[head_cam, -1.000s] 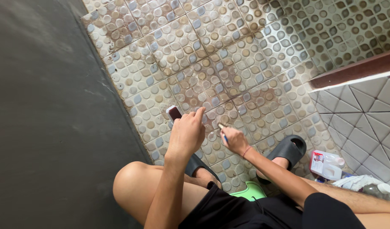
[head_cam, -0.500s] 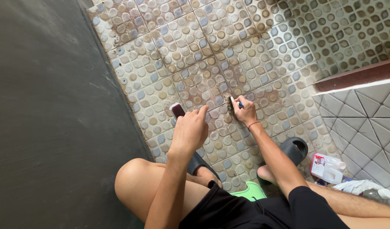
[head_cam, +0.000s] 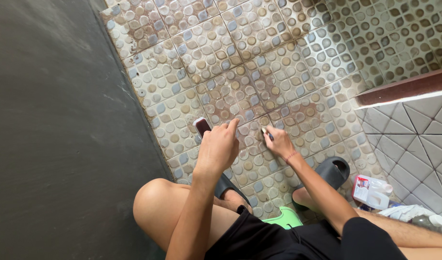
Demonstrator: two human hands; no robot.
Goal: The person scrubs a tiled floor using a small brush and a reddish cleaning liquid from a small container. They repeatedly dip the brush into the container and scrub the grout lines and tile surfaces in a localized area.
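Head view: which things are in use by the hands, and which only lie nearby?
In use:
right hand, small brush, tiled floor
left hand, dark phone-like object

Lying about:
white plastic bottle
white cloth
green stool

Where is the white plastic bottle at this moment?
In the head view, the white plastic bottle lies low on the right, beside the dark slipper and near the white tiled wall.

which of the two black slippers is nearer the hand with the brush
The right slipper, the one beside the white tiled wall. It lies just behind the right hand holding the brush; the left slipper sits under the left arm.
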